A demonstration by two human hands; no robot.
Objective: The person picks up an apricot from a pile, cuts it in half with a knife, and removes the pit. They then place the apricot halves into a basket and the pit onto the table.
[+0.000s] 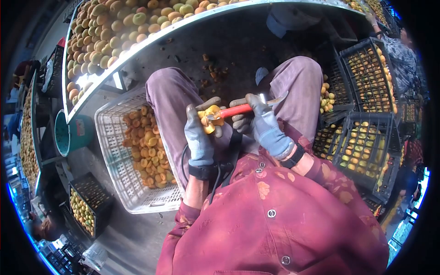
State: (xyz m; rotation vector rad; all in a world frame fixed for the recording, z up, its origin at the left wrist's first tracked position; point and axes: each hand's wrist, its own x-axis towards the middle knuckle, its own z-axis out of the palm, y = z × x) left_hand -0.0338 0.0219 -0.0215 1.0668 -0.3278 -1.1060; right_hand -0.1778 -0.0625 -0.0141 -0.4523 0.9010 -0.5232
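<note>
My left hand, in a blue-grey work glove, is closed around a cut apricot with its yellow flesh opened out. My right hand, gloved the same way, grips a red-handled knife. One metal end of this tool touches the apricot's flesh, while a curved blade sticks out past my right hand on the other side. Both hands are held above my lap, between my knees. To the left of my leg, a white plastic crate holds many apricot halves.
A metal-edged table heaped with whole apricots spans the front. Black crates of fruit are stacked at right. A green bucket and another black crate stand left. Fruit scraps lie on the floor. Other people are at the edges.
</note>
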